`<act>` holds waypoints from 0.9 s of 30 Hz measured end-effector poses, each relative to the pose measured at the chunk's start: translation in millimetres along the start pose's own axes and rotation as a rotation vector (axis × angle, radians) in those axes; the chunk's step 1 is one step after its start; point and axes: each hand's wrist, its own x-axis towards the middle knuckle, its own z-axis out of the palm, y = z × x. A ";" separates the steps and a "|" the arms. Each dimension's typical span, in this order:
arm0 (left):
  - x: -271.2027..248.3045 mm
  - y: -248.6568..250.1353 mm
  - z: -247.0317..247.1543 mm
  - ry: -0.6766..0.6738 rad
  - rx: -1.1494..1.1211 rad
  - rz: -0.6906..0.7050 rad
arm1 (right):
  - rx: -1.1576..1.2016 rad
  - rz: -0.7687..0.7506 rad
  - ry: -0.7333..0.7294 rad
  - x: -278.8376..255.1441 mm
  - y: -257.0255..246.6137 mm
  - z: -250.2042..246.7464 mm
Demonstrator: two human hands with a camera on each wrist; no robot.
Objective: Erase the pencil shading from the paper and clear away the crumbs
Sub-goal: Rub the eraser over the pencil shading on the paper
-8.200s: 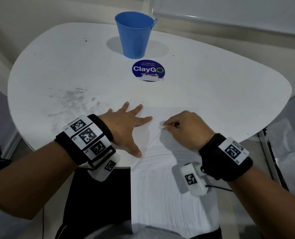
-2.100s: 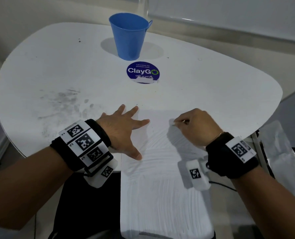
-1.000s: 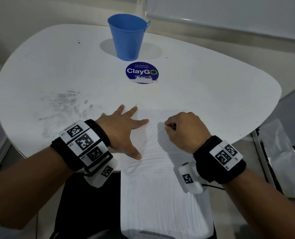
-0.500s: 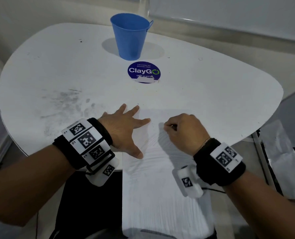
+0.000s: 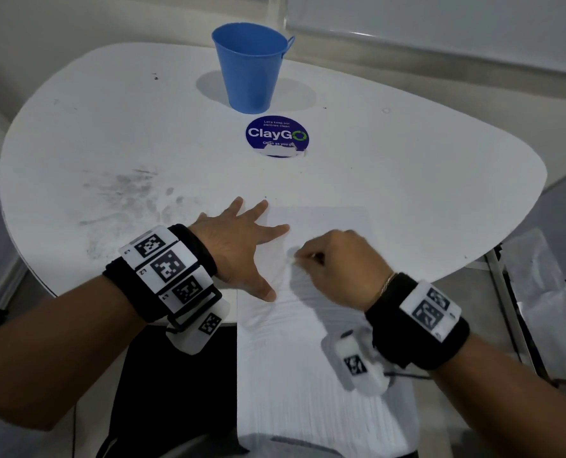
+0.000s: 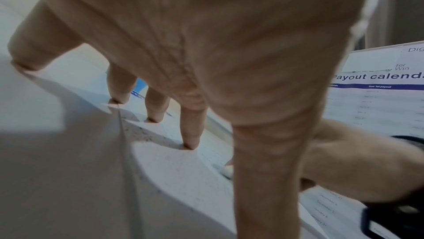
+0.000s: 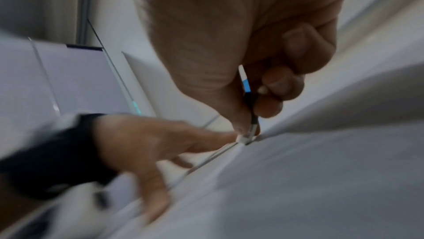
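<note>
While our left hand (image 5: 238, 247) stays spread flat, pinning the paper (image 5: 311, 352) at the bench (image 5: 142, 133) edge, our right hand (image 5: 337, 264) has slid left, fingers curled, pinching the eraser (image 7: 244, 138) onto the sheet.

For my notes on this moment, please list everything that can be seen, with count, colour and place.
table: one, white, grey smudges at its left
bucket: one, blue, far middle of table
sticker: one, round, dark blue, in front of bucket
paper: one sheet, white, over table's near edge
eraser: one, white, tip on paper
poster: one, white, right of table
wrist bands: two, black and white
left hand: spread, pressing paper's left edge
right hand: fingers pinch eraser
</note>
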 end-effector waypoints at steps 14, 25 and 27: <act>-0.4 0.9 0.9 0.006 0.016 0.002 | -0.001 -0.041 0.022 -2.6 -3.7 5.5; 1.9 0.5 1.8 0.001 0.044 -0.002 | -0.029 -0.103 -0.011 -10.6 -13.5 9.5; 1.6 0.2 1.9 0.000 0.043 -0.007 | -0.026 -0.037 0.026 -1.1 -6.5 3.7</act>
